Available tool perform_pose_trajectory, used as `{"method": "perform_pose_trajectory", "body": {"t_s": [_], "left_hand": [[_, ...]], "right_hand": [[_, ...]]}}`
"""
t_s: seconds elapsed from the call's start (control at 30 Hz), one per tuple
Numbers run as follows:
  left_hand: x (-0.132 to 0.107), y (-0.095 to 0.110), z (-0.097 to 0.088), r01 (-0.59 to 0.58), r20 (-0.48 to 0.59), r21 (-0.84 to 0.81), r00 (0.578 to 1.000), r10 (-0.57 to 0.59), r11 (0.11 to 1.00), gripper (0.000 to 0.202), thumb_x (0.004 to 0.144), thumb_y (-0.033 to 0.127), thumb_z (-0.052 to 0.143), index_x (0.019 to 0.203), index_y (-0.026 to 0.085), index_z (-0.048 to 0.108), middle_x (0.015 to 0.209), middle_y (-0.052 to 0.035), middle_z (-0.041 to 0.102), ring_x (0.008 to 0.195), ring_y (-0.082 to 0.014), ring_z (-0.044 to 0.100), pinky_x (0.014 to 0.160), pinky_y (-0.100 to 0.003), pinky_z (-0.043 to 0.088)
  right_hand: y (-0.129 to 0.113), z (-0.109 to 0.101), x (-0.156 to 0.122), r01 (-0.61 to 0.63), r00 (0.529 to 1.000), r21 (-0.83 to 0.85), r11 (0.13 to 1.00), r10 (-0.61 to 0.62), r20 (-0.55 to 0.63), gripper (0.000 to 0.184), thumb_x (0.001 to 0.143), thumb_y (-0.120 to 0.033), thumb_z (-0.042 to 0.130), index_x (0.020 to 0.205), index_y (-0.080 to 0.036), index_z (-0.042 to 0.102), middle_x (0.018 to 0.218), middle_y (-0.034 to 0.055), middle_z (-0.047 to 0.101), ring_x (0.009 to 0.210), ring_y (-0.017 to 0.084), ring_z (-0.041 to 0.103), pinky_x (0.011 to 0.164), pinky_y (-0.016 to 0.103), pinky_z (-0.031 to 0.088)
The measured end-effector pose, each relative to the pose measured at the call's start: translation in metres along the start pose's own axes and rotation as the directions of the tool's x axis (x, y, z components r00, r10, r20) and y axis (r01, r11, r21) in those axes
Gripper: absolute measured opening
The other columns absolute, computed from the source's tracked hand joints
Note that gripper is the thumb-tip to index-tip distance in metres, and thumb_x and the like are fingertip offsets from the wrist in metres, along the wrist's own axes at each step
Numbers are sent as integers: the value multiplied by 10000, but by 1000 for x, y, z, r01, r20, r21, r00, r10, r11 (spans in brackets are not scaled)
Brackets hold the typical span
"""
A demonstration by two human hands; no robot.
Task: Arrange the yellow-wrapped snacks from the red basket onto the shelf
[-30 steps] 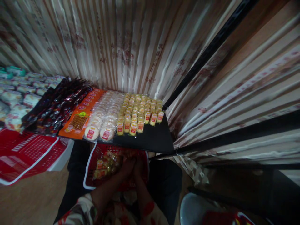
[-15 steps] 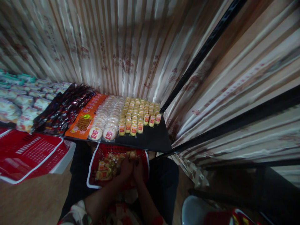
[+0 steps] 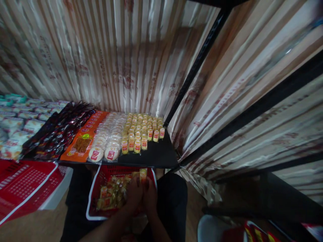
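Observation:
Both my hands are over a red basket point(image 3: 93, 196) with a white rim, which sits between my legs under the shelf edge. Upright in my right hand point(image 3: 149, 195) is a small yellow wrapped snack point(image 3: 143, 174) with an orange-red label. Close beside it, my left hand point(image 3: 135, 192) has its fingers closed on another wrapped snack point(image 3: 135, 174), partly hidden by the fingers. More of these wrapped snacks point(image 3: 111, 193) lie loose in the basket. On the black shelf point(image 3: 158, 156), the same yellow snacks point(image 3: 137, 132) stand in rows.
Left of the rows lie round white crackers point(image 3: 104, 143) in clear wrap, an orange snack bag point(image 3: 80, 143), dark packets point(image 3: 55, 134) and white packets point(image 3: 25, 124). Another red basket point(image 3: 25, 188) is at the left. Black metal posts point(image 3: 193, 67) and a striped curtain point(image 3: 121, 60) stand behind.
The camera view has shifted, so the shelf and basket appear lower and further left. The snack in my right hand now stands upright, its label showing above my fingers.

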State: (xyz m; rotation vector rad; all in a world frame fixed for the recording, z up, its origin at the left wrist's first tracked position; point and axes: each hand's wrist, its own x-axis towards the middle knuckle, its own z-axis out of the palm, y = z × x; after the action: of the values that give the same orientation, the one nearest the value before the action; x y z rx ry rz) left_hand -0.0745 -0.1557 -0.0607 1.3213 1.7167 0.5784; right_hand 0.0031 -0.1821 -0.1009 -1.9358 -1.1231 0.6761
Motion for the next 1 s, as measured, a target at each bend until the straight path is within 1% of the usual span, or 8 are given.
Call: {"method": "perform_pose_trajectory", "body": {"t_s": [0.13, 0.23, 0.3, 0.4, 0.5, 0.7, 0.87, 1.0], "left_hand": [[-5, 12, -4, -113, -36, -80, 993, 111, 990, 348, 884, 300, 254, 949, 181, 575, 992, -96, 651, 938, -184, 598, 869, -281, 433], [-7, 20, -5, -175, -59, -139, 984, 168, 975, 368, 877, 329, 245, 960, 182, 572, 986, -96, 648, 918, -185, 599, 858, -287, 444], [-5, 24, -3, -220, -82, -164, 975, 209, 962, 328, 848, 312, 307, 1005, 173, 559, 1023, -96, 637, 952, -184, 591, 874, -285, 444], [0, 34, -1, -264, -107, -177, 963, 248, 948, 314, 795, 222, 377, 1057, 163, 538, 1055, -91, 613, 980, -170, 581, 898, -269, 444], [6, 49, 0, -254, -108, -156, 965, 239, 955, 319, 782, 163, 386, 1060, 168, 542, 1042, -84, 594, 968, -156, 581, 900, -252, 448], [22, 77, 0, -263, -135, -102, 959, 249, 959, 352, 791, 143, 398, 1110, 149, 546, 1092, -93, 559, 993, -147, 566, 926, -218, 423], [35, 99, 2, -275, -134, -28, 954, 269, 961, 345, 829, 194, 393, 1130, 152, 557, 1087, -90, 565, 1023, -167, 545, 952, -250, 405], [46, 114, 1, -243, -121, 11, 963, 242, 970, 369, 826, 182, 395, 1158, 137, 548, 1136, -101, 562, 1082, -177, 518, 987, -262, 375]], "right_hand": [[-17, -16, -2, 42, 999, -3, 999, -42, -30, 464, 790, -418, 391, 1089, -136, 606, 1083, 149, 659, 994, 261, 613, 887, 389, 458], [-29, -24, 2, 63, 997, -13, 998, -63, -43, 463, 801, -431, 386, 1084, -140, 608, 1060, 146, 662, 962, 262, 611, 869, 384, 455], [-33, -28, 7, 86, 993, -17, 996, -87, -80, 453, 798, -409, 395, 1101, -142, 599, 1083, 143, 653, 970, 261, 597, 870, 379, 447], [-35, -31, 19, 152, 980, -19, 988, -154, -127, 423, 782, -357, 418, 1111, -157, 591, 1103, 130, 644, 995, 254, 572, 880, 365, 434], [-38, -33, 32, 181, 973, -29, 983, -183, -143, 406, 764, -325, 426, 1092, -159, 598, 1089, 125, 645, 999, 258, 554, 887, 368, 425], [-50, -39, 59, 194, 968, -53, 980, -200, -153, 445, 751, -306, 415, 1133, -147, 580, 1119, 112, 633, 1022, 252, 527, 924, 357, 393], [-60, -43, 85, 160, 978, -65, 985, -167, -123, 501, 757, -332, 396, 1179, -116, 557, 1140, 123, 621, 1031, 261, 520, 926, 356, 388], [-63, -43, 105, 162, 980, -65, 985, -168, -105, 495, 759, -323, 397, 1192, -137, 548, 1102, 108, 632, 1011, 250, 529, 907, 347, 396]]}}
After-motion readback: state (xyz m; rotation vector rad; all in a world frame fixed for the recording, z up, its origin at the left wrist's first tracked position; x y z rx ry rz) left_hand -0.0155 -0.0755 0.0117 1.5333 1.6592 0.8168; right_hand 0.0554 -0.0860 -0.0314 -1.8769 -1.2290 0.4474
